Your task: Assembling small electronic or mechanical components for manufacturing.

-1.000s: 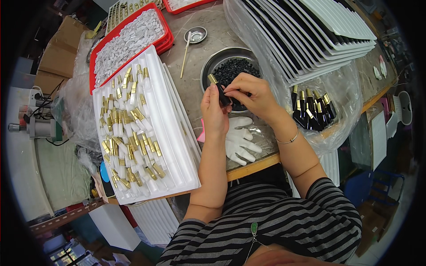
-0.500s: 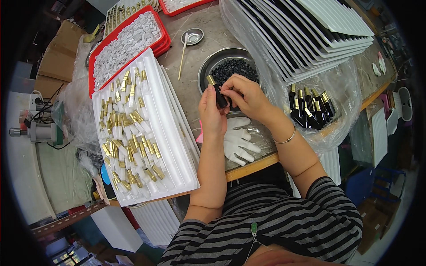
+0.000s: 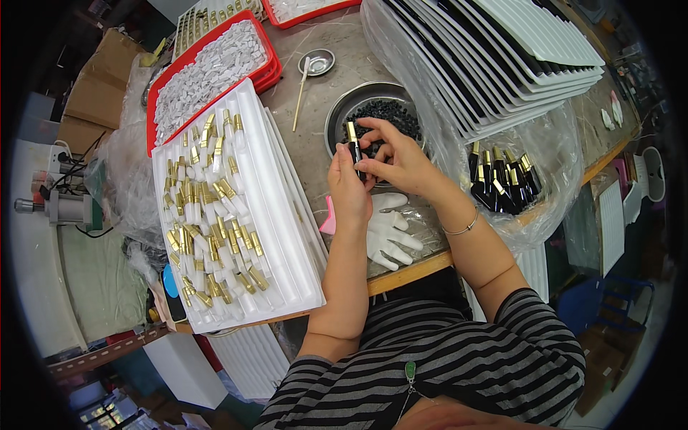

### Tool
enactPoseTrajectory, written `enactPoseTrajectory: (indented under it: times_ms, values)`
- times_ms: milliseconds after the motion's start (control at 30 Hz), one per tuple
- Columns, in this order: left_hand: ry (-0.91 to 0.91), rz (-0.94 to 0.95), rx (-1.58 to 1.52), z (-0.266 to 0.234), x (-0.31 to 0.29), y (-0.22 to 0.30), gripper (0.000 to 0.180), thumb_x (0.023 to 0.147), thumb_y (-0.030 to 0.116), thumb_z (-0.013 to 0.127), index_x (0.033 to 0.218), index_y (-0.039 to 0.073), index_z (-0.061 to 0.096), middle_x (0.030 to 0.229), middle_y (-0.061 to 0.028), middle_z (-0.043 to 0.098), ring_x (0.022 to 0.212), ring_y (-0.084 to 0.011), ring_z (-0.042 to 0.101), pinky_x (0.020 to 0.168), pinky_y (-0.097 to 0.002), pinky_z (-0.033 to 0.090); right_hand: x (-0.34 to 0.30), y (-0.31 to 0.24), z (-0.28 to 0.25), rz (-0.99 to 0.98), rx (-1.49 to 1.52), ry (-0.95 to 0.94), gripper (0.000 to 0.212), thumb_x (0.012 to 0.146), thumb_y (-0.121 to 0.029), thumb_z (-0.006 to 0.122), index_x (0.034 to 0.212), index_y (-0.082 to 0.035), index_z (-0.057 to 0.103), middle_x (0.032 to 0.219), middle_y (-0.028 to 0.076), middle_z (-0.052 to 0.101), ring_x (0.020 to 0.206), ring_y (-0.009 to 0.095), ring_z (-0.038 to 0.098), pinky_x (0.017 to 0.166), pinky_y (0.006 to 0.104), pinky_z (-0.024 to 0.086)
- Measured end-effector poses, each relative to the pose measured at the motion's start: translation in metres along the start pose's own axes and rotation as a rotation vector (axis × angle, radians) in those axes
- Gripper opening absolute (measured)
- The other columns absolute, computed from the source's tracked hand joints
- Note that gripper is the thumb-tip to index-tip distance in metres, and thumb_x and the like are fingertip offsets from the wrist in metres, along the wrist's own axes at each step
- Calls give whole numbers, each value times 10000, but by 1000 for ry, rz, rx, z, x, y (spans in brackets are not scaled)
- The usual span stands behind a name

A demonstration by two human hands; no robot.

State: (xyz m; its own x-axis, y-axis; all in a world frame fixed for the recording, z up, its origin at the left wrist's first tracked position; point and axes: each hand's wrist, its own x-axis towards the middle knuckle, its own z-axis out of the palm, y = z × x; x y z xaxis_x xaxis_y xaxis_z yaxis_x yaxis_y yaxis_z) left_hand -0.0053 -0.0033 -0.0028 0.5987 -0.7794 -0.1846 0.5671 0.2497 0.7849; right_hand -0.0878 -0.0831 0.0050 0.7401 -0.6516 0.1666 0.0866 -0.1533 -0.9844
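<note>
My left hand (image 3: 349,188) grips a small black tube with a gold end (image 3: 354,144), upright over the table. My right hand (image 3: 394,159) meets it from the right, fingertips pinching at the tube's black part. Both hands hover just in front of a round metal bowl (image 3: 344,109) filled with small black pieces. To the left lies a white tray (image 3: 287,236) loaded with several white-and-gold tubes (image 3: 208,215). On the right, a clear plastic bag (image 3: 552,179) holds several finished black-and-gold tubes (image 3: 502,179).
A white glove (image 3: 390,229) lies under my wrists near the table edge. Red trays (image 3: 266,64) of white pieces sit at the back left, next to a small metal dish (image 3: 317,61) and a thin stick (image 3: 300,93). Stacked black-and-white trays (image 3: 516,57) fill the back right.
Both hands have stayed over the bowl, working the black-and-gold tube; my right fingers shifted slightly along it. Nothing else moved.
</note>
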Motion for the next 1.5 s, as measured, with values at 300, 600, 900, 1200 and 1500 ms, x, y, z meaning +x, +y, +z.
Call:
enactPoseTrajectory:
  times_ms: [300,600,900,1200,1500]
  values:
    - [59,96,173,-4,1,-11,360,978,313,295,920,38,519,605,26,456,478,-42,395,401,-178,308,-5,-1,9,150,89,-78,365,835,-26,580,1183,43,493,814,22,561,602,53,526,512,192,459]
    - [39,99,175,0,-2,-11,354,977,296,297,904,30,520,594,14,460,447,-42,389,381,-192,314,-5,1,10,195,147,-29,332,859,-63,563,1166,52,509,768,13,576,560,40,503,466,175,422]
    - [1,120,96,-1,1,-15,376,976,326,294,850,34,496,593,13,435,433,-44,376,373,-186,316,1,0,6,222,284,-7,246,881,-99,540,1093,25,568,647,11,544,496,42,495,431,167,397]
    - [75,62,30,-5,0,-6,370,975,327,301,943,18,503,624,4,450,450,-38,367,368,-171,266,2,-1,2,195,170,128,177,878,-124,542,957,6,633,802,55,643,505,34,484,453,152,392]
    - [68,88,52,-3,-1,-7,388,967,362,315,936,39,527,636,19,465,461,-24,386,381,-157,271,-1,6,7,117,82,152,166,851,-128,572,920,4,646,712,21,630,555,37,523,462,170,404]
